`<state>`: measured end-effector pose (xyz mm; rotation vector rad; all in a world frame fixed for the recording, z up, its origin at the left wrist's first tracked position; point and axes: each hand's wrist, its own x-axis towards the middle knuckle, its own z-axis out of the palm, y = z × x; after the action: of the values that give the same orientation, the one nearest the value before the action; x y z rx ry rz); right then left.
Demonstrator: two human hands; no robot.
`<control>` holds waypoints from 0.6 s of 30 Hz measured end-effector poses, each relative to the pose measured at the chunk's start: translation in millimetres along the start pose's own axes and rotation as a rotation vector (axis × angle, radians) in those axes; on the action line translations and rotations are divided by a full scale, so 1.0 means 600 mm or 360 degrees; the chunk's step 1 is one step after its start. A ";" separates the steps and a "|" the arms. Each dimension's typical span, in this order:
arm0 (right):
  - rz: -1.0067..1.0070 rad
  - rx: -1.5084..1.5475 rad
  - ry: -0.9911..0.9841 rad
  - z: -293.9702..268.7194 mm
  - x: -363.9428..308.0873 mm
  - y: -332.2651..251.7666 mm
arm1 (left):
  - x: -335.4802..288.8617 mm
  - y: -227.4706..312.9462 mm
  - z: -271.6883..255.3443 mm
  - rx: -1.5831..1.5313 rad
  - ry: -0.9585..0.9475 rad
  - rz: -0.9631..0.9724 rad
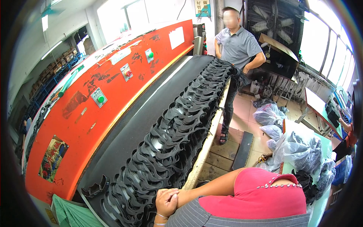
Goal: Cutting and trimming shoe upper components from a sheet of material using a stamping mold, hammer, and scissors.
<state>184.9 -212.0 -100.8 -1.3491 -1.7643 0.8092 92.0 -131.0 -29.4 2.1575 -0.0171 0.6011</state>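
My left hand (pixel 166 203), with a thin bracelet at its wrist, is closed over the end of my right arm (pixel 202 191) near the lower edge. My right arm reaches in from the right out of a pink sleeve. The fingers of my right hand are hidden or merge with the left hand, so I cannot tell how they are held. Just beyond both hands lies a long, dense row of black wavy strips (pixel 162 145) on a black conveyor belt (pixel 130 130). A separate black strip piece (pixel 95 187) lies at the belt's left near end.
A long orange machine housing (pixel 113 81) with buttons runs along the belt's left side. A pale rail (pixel 206 151) edges the belt's right. At the far end stands a person in a grey shirt (pixel 238 47). Plastic bags (pixel 298 149) lie on a table at right; green cloth (pixel 73 213) hangs lower left.
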 end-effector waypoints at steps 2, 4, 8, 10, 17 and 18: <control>0.0005 -0.0002 -0.0022 -0.001 0.001 -0.002 | -0.006 -0.012 0.005 0.0036 0.0005 0.0041; 0.0013 -0.0005 -0.0044 -0.001 0.001 -0.003 | -0.009 -0.016 0.006 0.0037 0.0008 0.0043; 0.0035 -0.0010 -0.0085 -0.002 0.000 -0.003 | -0.010 -0.016 0.006 0.0037 0.0010 0.0036; 0.0046 -0.0011 -0.0106 -0.001 -0.001 -0.002 | -0.010 -0.018 0.007 0.0027 0.0012 0.0038; -0.0082 -0.0021 -0.0044 0.022 -0.017 0.035 | -0.013 -0.013 0.002 0.0027 0.0007 -0.0009; -0.0089 -0.0012 -0.0055 0.029 0.001 0.036 | -0.010 -0.010 0.002 0.0043 0.0000 -0.0038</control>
<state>180.6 -206.8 -127.7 -1.2917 -1.8251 0.8003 88.5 -129.6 -37.2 2.1807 0.0172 0.5908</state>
